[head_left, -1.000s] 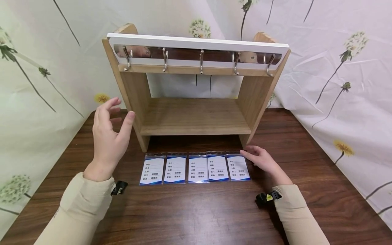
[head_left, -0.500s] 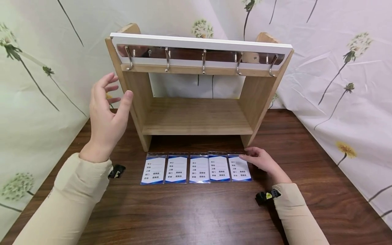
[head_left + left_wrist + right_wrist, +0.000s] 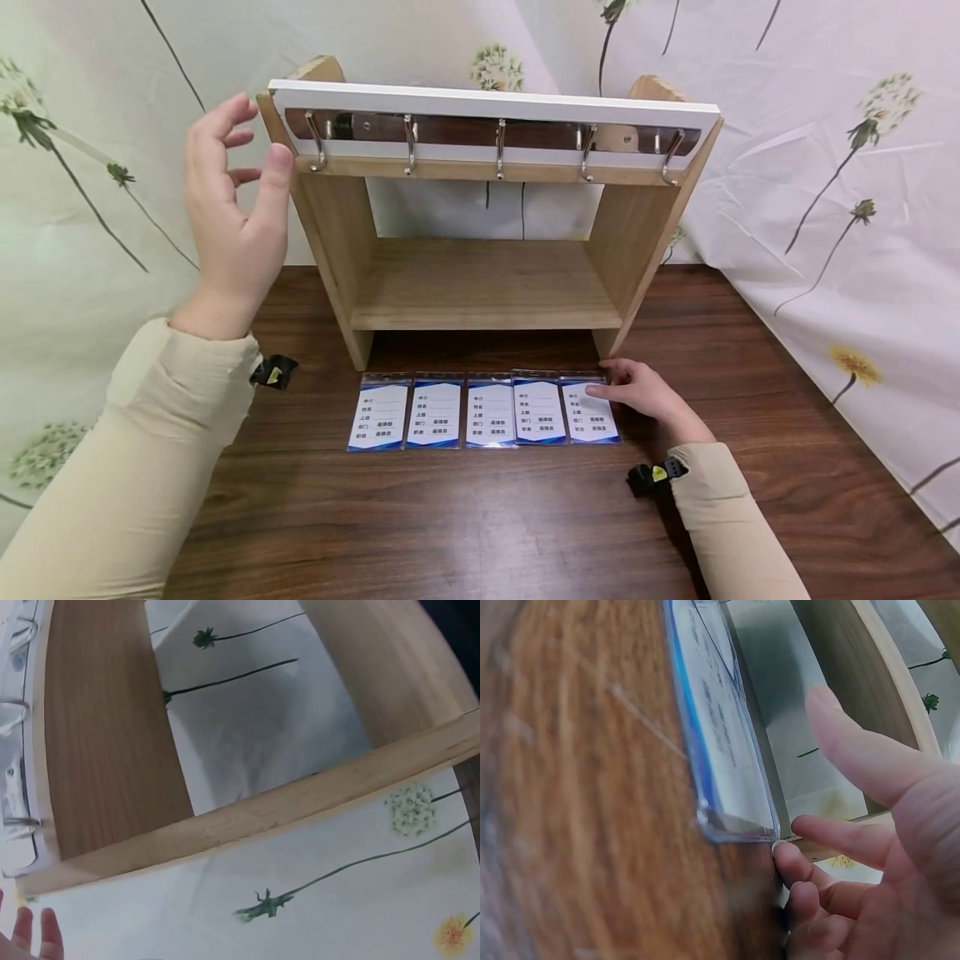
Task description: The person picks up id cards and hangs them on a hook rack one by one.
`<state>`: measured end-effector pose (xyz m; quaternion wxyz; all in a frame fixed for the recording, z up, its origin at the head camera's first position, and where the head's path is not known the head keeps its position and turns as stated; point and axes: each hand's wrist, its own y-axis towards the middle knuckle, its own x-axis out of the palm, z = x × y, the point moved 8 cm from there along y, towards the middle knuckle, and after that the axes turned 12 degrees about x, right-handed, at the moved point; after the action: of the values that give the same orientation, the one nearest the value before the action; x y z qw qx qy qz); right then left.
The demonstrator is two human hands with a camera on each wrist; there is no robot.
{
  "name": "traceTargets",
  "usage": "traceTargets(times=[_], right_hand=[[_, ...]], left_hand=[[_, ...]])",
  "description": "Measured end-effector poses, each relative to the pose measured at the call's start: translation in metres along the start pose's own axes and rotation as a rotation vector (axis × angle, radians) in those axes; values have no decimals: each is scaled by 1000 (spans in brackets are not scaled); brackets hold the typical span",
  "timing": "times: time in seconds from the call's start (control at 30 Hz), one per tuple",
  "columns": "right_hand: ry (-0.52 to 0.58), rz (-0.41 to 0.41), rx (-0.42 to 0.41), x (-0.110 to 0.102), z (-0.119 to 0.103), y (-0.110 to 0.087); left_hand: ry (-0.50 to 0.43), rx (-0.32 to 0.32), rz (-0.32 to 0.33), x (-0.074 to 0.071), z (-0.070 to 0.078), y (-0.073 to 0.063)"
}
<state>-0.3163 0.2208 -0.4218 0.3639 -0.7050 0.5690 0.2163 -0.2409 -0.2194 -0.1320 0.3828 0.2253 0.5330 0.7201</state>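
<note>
My left hand (image 3: 236, 208) is raised beside the upper left end of the wooden rack (image 3: 480, 287), fingers loosely bent and thumb apart, holding nothing. The left wrist view shows only its fingertips (image 3: 49, 934), below the rack's side board. My right hand (image 3: 648, 392) is low at the table, next to the rightmost card sleeve (image 3: 591, 415). In the right wrist view its thumb stands away from the fingers, and a fingertip is close to the sleeve's corner; I cannot tell whether they touch. Several clear sleeves with blue and white cards (image 3: 433, 415) lie in a row.
A white rail (image 3: 480, 102) with several metal hooks (image 3: 500, 150) runs across the rack's top front. The rack stands at the back of the dark wood table (image 3: 450, 517). Behind it hangs a pale cloth (image 3: 765, 183) printed with flowers.
My left hand has risen up and to the left, from beside the rack's side to the height of its hook rail. My right hand has barely moved; its thumb now overlaps the rightmost sleeve.
</note>
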Motion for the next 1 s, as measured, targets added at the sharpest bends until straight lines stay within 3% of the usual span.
traceTargets(times=[0.47,0.7,1.0], right_hand=[[-94,-4,22,2,3,5],[-131,-17,-26,3,-1,5],[-128,-13,-25,4,-2,5]], left_hand=[[27,11,-32,10,-11,20],[-30,-93,-26,16,-22,29],[-56,-53,-26,19,-22,31]])
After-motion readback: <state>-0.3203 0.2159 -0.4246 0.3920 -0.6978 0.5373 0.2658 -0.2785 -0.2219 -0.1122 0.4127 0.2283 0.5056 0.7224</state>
